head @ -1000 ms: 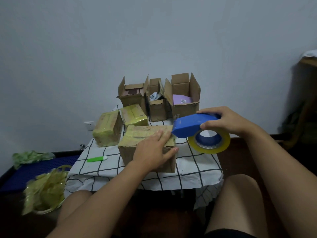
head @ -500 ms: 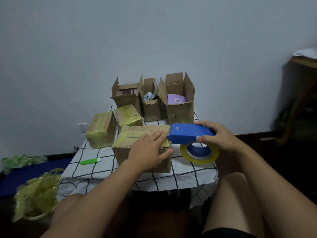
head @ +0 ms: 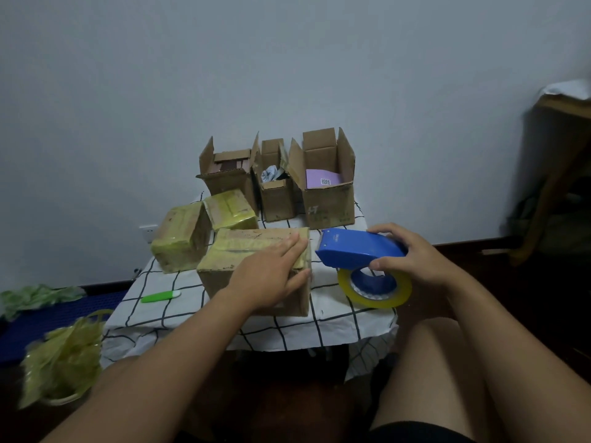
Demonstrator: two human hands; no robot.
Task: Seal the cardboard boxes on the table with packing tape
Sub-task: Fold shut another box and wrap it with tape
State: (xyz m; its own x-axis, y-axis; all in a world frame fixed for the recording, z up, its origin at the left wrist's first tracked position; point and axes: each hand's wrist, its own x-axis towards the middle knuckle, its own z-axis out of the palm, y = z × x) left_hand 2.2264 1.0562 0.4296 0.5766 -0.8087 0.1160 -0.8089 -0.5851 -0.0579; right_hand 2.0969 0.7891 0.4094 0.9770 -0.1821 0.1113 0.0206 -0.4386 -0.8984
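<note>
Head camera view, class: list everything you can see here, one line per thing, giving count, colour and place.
Open cardboard boxes: three, brown, back of table, flaps up.
Taped boxes: three, wrapped in yellowish tape; two at left, one in front under the left hand.
Tape dispenser: one, blue, with a yellow tape roll, right of the front box.
Green tool: one, on the checked tablecloth, front left.
Yellow tape scraps: a heap, floor at left.
Wall socket: one, white.
Left hand: flat on the front box.
Right hand: holds the dispenser.
</note>
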